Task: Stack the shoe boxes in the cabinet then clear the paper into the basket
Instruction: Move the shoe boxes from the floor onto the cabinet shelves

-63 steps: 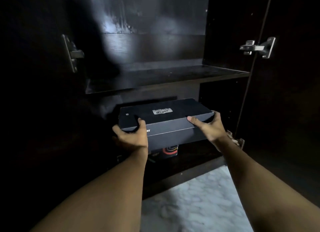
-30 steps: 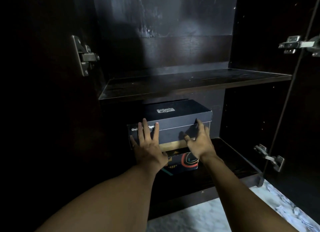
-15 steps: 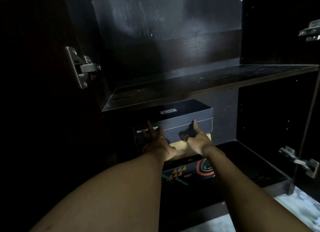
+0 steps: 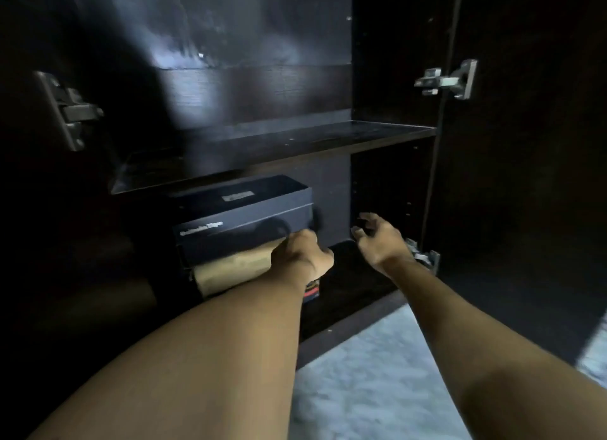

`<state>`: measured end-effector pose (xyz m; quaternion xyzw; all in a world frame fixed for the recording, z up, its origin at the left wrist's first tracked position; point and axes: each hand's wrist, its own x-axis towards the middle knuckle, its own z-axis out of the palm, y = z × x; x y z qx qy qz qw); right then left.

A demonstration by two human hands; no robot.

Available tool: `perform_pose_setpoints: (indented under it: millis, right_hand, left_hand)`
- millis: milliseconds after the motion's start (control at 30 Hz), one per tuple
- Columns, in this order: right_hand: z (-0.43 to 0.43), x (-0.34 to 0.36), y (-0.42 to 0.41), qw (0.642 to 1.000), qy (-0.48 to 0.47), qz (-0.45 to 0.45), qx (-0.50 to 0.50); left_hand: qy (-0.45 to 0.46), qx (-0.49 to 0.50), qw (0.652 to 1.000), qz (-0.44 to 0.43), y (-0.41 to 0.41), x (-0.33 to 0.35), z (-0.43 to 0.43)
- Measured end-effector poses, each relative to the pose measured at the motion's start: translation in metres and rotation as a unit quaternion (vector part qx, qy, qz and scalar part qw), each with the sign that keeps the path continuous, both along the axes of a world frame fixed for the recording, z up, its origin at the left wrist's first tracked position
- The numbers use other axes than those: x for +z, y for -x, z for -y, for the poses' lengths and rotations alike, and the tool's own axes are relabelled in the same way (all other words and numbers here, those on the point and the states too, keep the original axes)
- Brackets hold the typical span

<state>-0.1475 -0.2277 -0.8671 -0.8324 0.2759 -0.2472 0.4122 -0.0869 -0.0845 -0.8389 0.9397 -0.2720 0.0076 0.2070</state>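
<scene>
Your dark shoe box (image 4: 243, 219) sits stacked on a tan box (image 4: 230, 272) in the cabinet's (image 4: 394, 78) lower compartment. Your left hand (image 4: 303, 254) curls against its front corner; whether it grips, you cannot tell. Your right hand (image 4: 377, 239) hangs apart, loosely spread, empty. Paper and basket: unseen, apparently still pending.

Dark navy, perhaps black, shoe box (image 4: 243, 224)

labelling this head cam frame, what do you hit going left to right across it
left hinge → dark shoe box → left hand → right hand → upper right hinge
</scene>
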Motion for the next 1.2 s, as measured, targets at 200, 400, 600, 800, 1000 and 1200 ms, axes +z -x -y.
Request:
perform_pose_setpoints:
  millis: [200,400,600,800,1000,1200]
  right_hand:
    - [0.030,0.021,0.123,0.989,0.051,-0.065,-0.119]
    - [0.027,0.025,0.247,0.952,0.072,-0.102,-0.280]
    - [-0.026,0.036,0.370,0.914,0.055,-0.133,-0.380]
    - [-0.105,0.020,0.503,0.853,0.049,-0.156,-0.495]
    - [-0.156,-0.027,0.611,0.782,-0.040,-0.198,-0.589]
    - [-0.186,-0.088,0.672,0.687,-0.149,-0.292,-0.649]
  left_hand:
    - [0.096,-0.120,0.987,-0.039,0.070,-0.003,0.043]
    - [0.131,-0.253,0.955,-0.088,0.157,-0.012,0.085]
    - [0.095,-0.393,0.909,-0.102,0.267,-0.004,0.096]
    - [0.087,-0.510,0.830,-0.211,0.398,-0.011,0.085]
    - [0.021,-0.560,0.774,-0.296,0.500,-0.052,0.056]
    - [-0.070,-0.517,0.737,-0.429,0.563,-0.124,0.021]
